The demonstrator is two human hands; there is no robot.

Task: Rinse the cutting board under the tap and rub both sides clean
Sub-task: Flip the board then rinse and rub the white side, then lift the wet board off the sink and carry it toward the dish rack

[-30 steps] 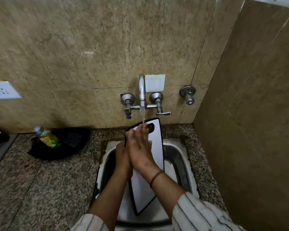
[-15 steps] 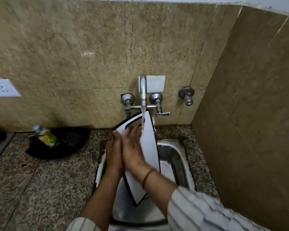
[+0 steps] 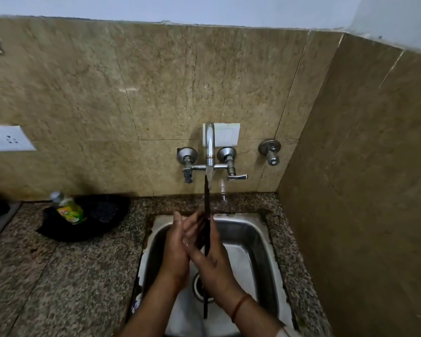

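Observation:
The cutting board (image 3: 206, 200) stands edge-on to me over the steel sink (image 3: 260, 242), so only its thin black rim shows as a dark vertical line. Its top end sits right under the tap (image 3: 209, 147), and water runs onto it. My right hand (image 3: 214, 261) wraps the board's edge, with the fingers on its left face. My left hand (image 3: 175, 249) lies against the board's left side, touching the right hand's fingers. Both white faces of the board are hidden.
A green dish-soap bottle (image 3: 69, 209) lies on a black cloth (image 3: 100, 215) on the granite counter (image 3: 58, 276) left of the sink. A second valve (image 3: 270, 152) sticks out of the back wall. The tiled side wall (image 3: 362, 190) stands close on the right.
The board has turned from showing its white face to standing edge-on. Both hands dropped lower on it, toward the basin. The view tilted up a little.

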